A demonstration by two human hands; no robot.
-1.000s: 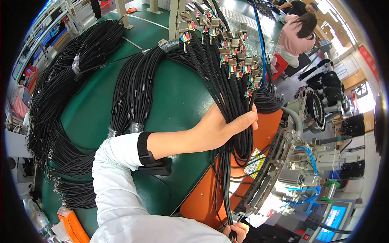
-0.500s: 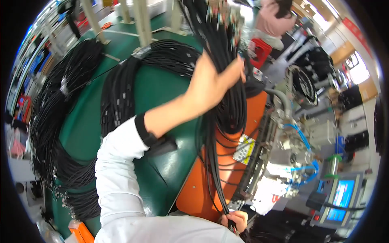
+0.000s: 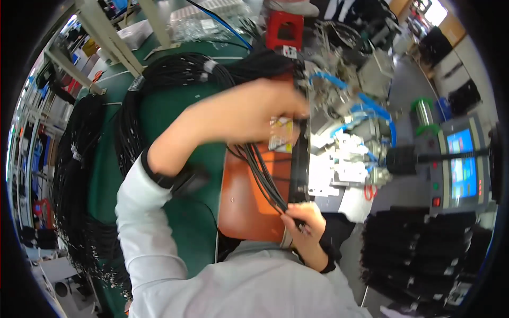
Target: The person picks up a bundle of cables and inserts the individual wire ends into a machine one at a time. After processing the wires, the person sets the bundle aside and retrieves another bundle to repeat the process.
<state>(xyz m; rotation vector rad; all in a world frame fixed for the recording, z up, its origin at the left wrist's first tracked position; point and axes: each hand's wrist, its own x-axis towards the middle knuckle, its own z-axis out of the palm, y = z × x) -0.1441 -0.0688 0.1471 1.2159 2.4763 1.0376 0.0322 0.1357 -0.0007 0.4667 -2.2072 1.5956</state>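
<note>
My right hand [image 3: 307, 222] is closed around the ends of several thin black cables [image 3: 263, 177], low over the orange board [image 3: 241, 214]. From there the cables run up and left, passing under my left hand [image 3: 268, 106]. That hand reaches across the upper middle, smeared by motion, so I cannot tell whether its fingers grip the cables. Beyond it, a thick black cable bundle [image 3: 260, 64] lies toward the far side. A white and yellow label [image 3: 281, 135] shows on the board just below my left fingers.
Tied black cable bundles [image 3: 77, 159] cover the left of the green table [image 3: 204, 233]. At the right stand a machine with blue air hoses [image 3: 376, 108] and a control screen [image 3: 461, 159]. More bundles [image 3: 419, 254] hang at lower right. A red stool [image 3: 284, 29] stands far back.
The view has swung right. My left hand has dropped from the raised thick bundle, which now lies lower at the far side. My right hand still holds the cable ends, now showing more fully.
</note>
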